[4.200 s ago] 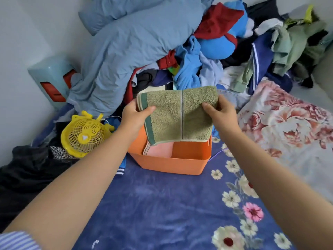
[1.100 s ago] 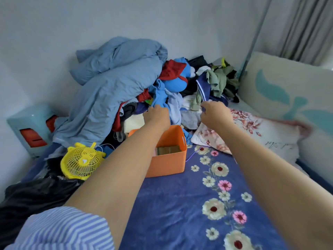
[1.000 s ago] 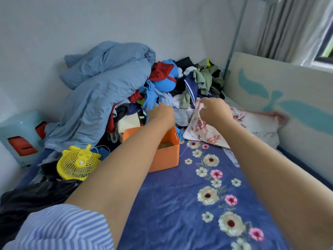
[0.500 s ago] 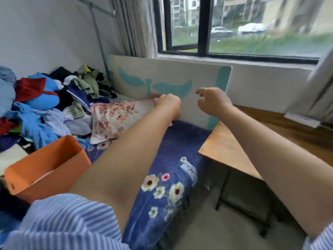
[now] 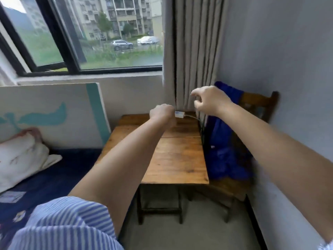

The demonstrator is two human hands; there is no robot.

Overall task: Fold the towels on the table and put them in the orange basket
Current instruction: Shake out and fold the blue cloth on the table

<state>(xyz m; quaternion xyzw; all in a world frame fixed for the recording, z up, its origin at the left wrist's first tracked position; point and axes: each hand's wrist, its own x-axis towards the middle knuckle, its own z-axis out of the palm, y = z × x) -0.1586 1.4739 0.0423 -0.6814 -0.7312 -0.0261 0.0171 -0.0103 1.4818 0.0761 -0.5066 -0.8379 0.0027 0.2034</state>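
The right hand hangs over the far right corner of the wooden table, fingers loosely curled, holding nothing. The left hand is curled into a fist above the back edge, just beside a small white adapter; whether it holds anything I cannot tell. The tabletop's near part lies bare. Blue cloth drapes a chair along the right edge; towels and basket are out of view.

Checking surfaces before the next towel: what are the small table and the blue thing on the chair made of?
Table: wood, seemingly bare planks, with visible grain and seams. Blue thing: soft fabric, matte, draping in folds over the chair.
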